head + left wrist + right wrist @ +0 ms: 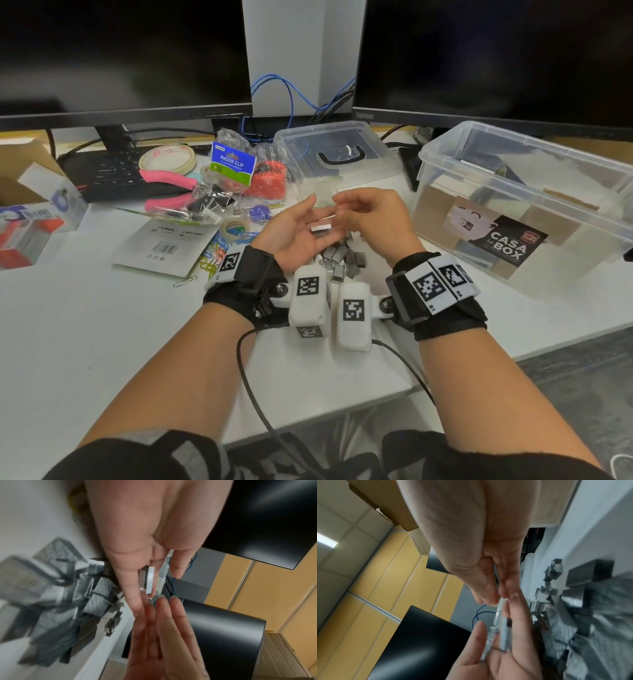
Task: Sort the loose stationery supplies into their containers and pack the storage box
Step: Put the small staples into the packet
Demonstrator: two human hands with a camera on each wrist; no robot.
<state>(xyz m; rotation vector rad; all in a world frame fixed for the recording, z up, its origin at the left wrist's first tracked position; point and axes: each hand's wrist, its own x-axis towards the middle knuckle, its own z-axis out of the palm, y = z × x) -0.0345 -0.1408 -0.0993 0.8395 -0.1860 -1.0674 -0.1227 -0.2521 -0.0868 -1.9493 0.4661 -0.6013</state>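
staple strip (321, 229) | on left hand (291, 233) palm | right hand (370, 212) fingertips just above

A white desk (102, 325) fills most of the room in front of me, its front edge dropping to a grey speckled floor (579, 383) on the right. Two dark monitors (120, 58) stand at the back — both screens black — with a pale partition panel (301, 41) showing between them and blue cables (287, 92) looping down behind. A black keyboard (113, 171) lies under the left screen. Beyond the desk, the walls are yellow panels (412, 574) split by thin pale seams. Overhead, a grid ceiling carries one lit strip light (327, 541).
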